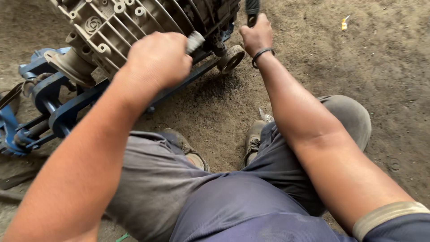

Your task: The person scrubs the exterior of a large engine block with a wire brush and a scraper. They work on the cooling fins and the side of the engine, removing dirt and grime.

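A large grey cast-metal gearbox housing (134, 22) lies on a blue wheeled stand (62, 112) at the top left. My left hand (156, 60) is closed around a small grey metal tool (195, 41), its tip against the housing's lower edge. My right hand (256, 35), with a dark band on the wrist, grips a black ribbed handle (252, 9) at the top edge of the view. What that handle belongs to is out of view.
I sit on a dirt floor (358, 67), knees bent, worn shoes (253, 139) by the stand. A small wheel (230, 58) of the stand rests on the ground near my right wrist. A yellow scrap (344, 22) lies at the far right.
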